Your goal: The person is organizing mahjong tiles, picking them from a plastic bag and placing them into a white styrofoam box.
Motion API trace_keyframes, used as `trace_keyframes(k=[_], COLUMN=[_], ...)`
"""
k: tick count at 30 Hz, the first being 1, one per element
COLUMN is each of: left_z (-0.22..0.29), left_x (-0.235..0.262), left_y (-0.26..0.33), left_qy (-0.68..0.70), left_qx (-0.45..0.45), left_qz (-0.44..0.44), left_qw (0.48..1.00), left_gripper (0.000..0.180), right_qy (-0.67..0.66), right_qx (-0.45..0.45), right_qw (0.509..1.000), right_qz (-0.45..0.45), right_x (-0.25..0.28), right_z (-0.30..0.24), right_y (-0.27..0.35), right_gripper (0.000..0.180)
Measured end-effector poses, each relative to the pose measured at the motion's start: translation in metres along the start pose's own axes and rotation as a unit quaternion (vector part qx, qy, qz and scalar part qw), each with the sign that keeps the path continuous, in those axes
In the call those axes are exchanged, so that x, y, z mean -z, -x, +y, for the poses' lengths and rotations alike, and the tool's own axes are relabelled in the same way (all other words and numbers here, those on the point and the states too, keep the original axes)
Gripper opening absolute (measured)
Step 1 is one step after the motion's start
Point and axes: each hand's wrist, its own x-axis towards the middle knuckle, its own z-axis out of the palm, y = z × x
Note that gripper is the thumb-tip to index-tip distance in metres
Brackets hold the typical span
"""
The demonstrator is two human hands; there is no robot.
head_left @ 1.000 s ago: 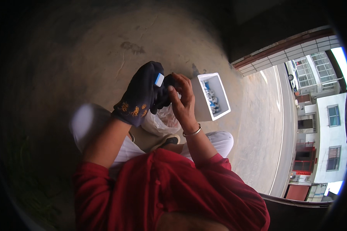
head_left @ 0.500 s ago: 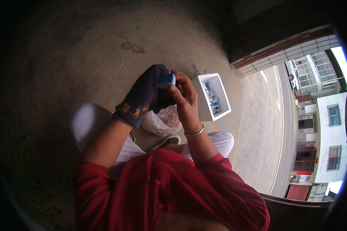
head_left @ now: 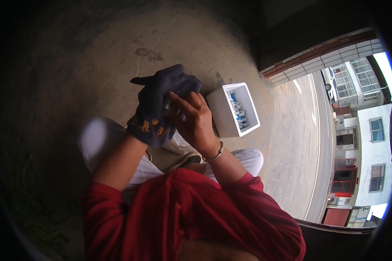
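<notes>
My left hand (head_left: 163, 98) wears a dark glove with yellow-orange marks near its cuff. One glove finger or thumb sticks out to the left, while the others curl over toward my right hand. Bare, with a silver bangle (head_left: 217, 152) at the wrist, my right hand (head_left: 196, 124) presses bent fingers into the gloved palm. A small pale glint shows between the two hands; what they hold there is mostly covered. Under them, between my knees, part of a whitish plastic bag (head_left: 178, 141) is visible.
Right of my hands a white foam box (head_left: 224, 111) stands on the concrete floor, with several small blue and white pieces (head_left: 238, 111) inside. Green plant stalks (head_left: 39, 222) lie at the lower left. A tiled edge (head_left: 326, 58) borders the road at the right.
The blue block-like piece held between my hands has gone out of sight. My left hand has turned over, and my right hand has shifted left and down onto the glove.
</notes>
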Motion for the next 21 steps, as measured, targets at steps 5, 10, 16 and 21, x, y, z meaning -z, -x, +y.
trace_keyframes(k=[5, 10, 16, 21], left_z=[0.006, -0.004, -0.008, -0.002], left_x=[0.009, 0.029, 0.007, -0.005], left_y=[0.0, -0.009, -0.012, -0.002], left_qy=[0.066, -0.094, -0.104, 0.02], left_qx=[0.012, -0.065, -0.014, 0.067], left_qz=[0.0, -0.046, 0.037, 0.07], left_qw=[0.998, 0.992, 0.994, 0.995], left_gripper=[0.038, 0.036, 0.031, 0.028], right_qy=[-0.019, -0.271, -0.264, -0.239], right_qx=[-0.006, -0.197, -0.215, -0.159], right_qw=[1.0, 0.936, 0.94, 0.958], right_qz=[-0.024, -0.109, -0.008, 0.028], right_x=[0.001, 0.007, -0.002, -0.008], right_z=[-0.01, -0.003, 0.011, 0.016], right_y=[-0.001, -0.001, 0.0, 0.006], right_gripper=[0.044, 0.033, 0.026, 0.03])
